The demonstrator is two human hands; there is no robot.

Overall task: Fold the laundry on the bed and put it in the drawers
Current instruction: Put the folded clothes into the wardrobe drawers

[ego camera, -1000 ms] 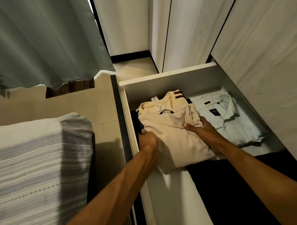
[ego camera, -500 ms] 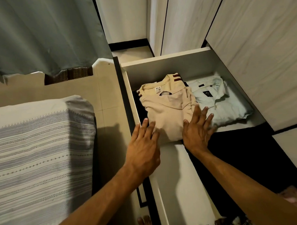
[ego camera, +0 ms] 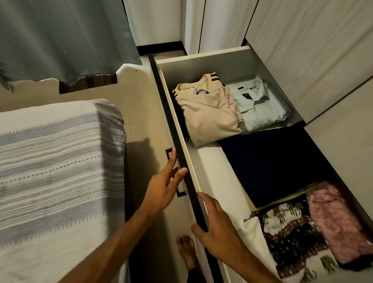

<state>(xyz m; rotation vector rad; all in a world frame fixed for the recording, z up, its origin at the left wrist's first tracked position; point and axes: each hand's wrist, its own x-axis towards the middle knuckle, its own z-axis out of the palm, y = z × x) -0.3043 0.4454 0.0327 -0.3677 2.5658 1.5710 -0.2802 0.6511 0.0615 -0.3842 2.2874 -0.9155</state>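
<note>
The wide wardrobe drawer (ego camera: 172, 112) stands pulled out to the right of the bed. At its far end a folded beige shirt (ego camera: 210, 117) lies flat beside a folded pale shirt (ego camera: 262, 104). A dark garment (ego camera: 266, 164) fills the middle, and a patterned cloth (ego camera: 290, 233) and a pink garment (ego camera: 338, 225) lie at the near end. My left hand (ego camera: 166, 184) touches the outer face of the drawer front with straight fingers, close to the black handle. My right hand (ego camera: 218, 227) grips the dark top edge, thumb outside and fingers inside.
The bed (ego camera: 55, 167) with its striped cover fills the left, leaving a narrow floor strip beside the drawer. My bare foot (ego camera: 187, 251) stands in that strip. A grey-green curtain (ego camera: 50, 29) hangs at the back left, and wardrobe doors (ego camera: 326, 41) rise on the right.
Both hands have let go of the beige shirt and drawn back to the drawer's front edge. The view has pulled back, showing the near end of the drawer.
</note>
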